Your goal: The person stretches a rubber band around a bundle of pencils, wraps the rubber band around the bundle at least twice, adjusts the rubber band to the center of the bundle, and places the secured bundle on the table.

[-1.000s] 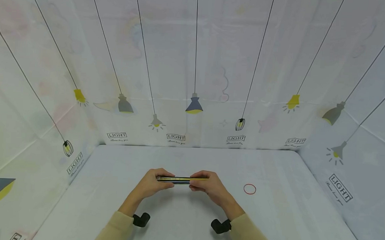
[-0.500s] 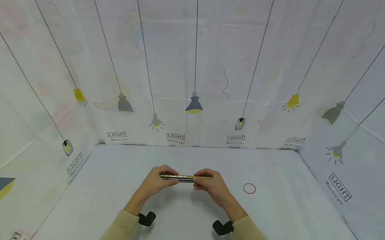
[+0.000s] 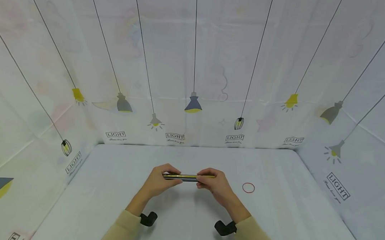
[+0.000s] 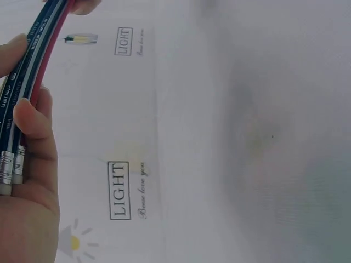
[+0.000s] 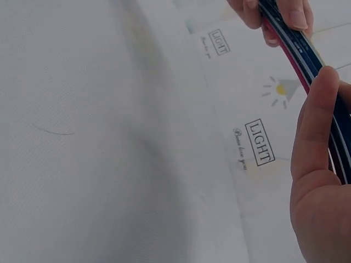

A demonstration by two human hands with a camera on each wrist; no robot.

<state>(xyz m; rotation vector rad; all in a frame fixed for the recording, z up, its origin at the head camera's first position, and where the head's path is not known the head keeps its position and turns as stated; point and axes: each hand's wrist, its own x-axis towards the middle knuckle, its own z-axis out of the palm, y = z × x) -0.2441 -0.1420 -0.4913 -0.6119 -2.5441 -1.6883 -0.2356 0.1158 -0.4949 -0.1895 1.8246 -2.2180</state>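
Observation:
A bundle of several pencils [image 3: 189, 177] is held level above the table between both hands. In the head view the uppermost pencil looks yellow; the left wrist view shows dark blue pencils [image 4: 34, 55] and a red one [image 4: 50, 46], with metal ferrules and white erasers at the near end. My left hand [image 3: 159, 181] grips the left end between thumb and fingers. My right hand [image 3: 218, 185] pinches the right end the same way, also seen in the right wrist view, where its thumb [image 5: 315, 120] lies along the bundle. The far tips are hidden by the right hand.
A red ring [image 3: 249, 183], seemingly a rubber band, lies on the white table [image 3: 282, 210] to the right of the hands. White cloth walls [image 3: 220, 64] printed with lamps stand behind and at both sides.
Both hands have shifted slightly to the right and a little farther away, the left one more, carrying the pencils along. The red ring stays in place on the table.

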